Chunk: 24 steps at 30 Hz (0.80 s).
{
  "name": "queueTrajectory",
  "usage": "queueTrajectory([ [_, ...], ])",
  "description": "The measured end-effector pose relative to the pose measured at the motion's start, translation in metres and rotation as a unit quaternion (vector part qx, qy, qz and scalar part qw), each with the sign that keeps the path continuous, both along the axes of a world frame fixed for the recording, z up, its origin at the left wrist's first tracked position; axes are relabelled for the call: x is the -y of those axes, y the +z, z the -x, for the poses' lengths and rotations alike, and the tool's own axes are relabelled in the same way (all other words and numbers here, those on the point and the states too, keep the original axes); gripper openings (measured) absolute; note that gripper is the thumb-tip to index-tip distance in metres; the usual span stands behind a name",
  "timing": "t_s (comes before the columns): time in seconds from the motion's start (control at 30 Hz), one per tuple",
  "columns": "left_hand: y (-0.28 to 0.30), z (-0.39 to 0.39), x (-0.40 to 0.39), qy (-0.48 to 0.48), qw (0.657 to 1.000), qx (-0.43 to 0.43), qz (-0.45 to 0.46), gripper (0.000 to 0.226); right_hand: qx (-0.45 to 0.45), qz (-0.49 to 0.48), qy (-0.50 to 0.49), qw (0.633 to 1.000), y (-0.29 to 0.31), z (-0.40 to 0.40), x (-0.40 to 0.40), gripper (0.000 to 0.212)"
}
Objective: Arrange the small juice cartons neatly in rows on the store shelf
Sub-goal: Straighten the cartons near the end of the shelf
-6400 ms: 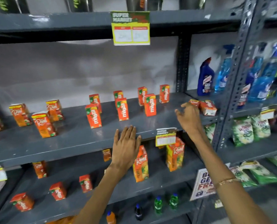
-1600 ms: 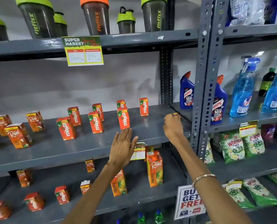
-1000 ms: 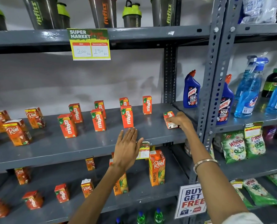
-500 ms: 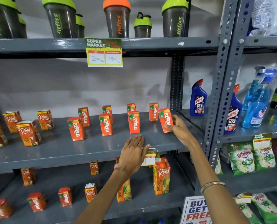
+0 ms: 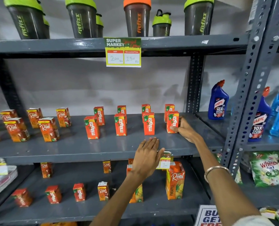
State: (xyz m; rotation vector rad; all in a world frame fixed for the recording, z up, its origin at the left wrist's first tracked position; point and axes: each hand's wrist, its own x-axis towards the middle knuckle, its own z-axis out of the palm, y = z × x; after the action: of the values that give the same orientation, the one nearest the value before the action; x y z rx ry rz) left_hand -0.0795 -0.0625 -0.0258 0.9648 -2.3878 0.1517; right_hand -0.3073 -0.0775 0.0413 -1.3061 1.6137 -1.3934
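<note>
Small orange Maaza cartons stand in two rows on the grey middle shelf (image 5: 70,147). The front row holds several, including one at the left (image 5: 92,127) and one in the middle (image 5: 149,123). At the row's right end stands an upright Maaza carton (image 5: 172,121), and my right hand (image 5: 185,130) grips its right side. My left hand (image 5: 147,154) rests flat on the shelf's front edge, fingers together, holding nothing. Several Real cartons (image 5: 48,129) stand at the shelf's left.
Shaker bottles (image 5: 136,17) line the top shelf above a price tag (image 5: 123,52). Blue cleaner bottles (image 5: 217,101) stand to the right past the upright post (image 5: 249,82). The lower shelf holds small cartons (image 5: 79,192), a tall Real pineapple carton (image 5: 175,181) and detergent bags (image 5: 265,170).
My right hand picked up a lying Maaza carton from the shelf's right end, carried it left and stood it upright at the end of the front row. My left hand stayed put.
</note>
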Motion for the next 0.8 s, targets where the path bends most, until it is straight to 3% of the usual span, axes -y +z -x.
queueTrajectory([
  [0.13,0.004,0.0,-0.001,-0.009,0.999,-0.018,-0.032,0.059,-0.021,0.005,-0.015,1.0,-0.004,0.0,0.0,0.065],
  [0.27,0.023,0.004,-0.019,-0.067,0.982,-0.142,-0.101,0.051,0.009,0.038,-0.036,0.999,-0.011,0.0,-0.011,0.076],
  [0.33,0.04,0.025,-0.031,-0.135,0.952,-0.219,-0.167,0.047,0.013,0.065,-0.029,0.997,-0.015,0.002,-0.014,0.074],
  [0.4,0.052,0.058,-0.029,-0.173,0.898,-0.312,-0.258,0.049,0.019,0.08,-0.005,0.997,-0.018,0.004,-0.016,0.069],
  [0.47,0.06,0.086,-0.016,-0.132,0.842,-0.384,-0.354,0.059,0.012,0.09,0.007,0.996,-0.018,0.0,-0.017,0.056],
  [0.53,0.058,0.106,0.002,-0.077,0.813,-0.41,-0.406,0.067,-0.002,0.091,0.009,0.996,-0.017,-0.003,-0.018,0.048],
  [0.67,0.059,0.119,0.019,-0.063,0.796,-0.43,-0.421,0.04,-0.034,0.096,0.039,0.994,-0.018,-0.002,-0.015,0.047],
  [0.8,0.057,0.116,0.025,-0.078,0.812,-0.406,-0.412,0.043,-0.03,0.11,0.03,0.993,-0.018,0.0,-0.016,0.041],
])
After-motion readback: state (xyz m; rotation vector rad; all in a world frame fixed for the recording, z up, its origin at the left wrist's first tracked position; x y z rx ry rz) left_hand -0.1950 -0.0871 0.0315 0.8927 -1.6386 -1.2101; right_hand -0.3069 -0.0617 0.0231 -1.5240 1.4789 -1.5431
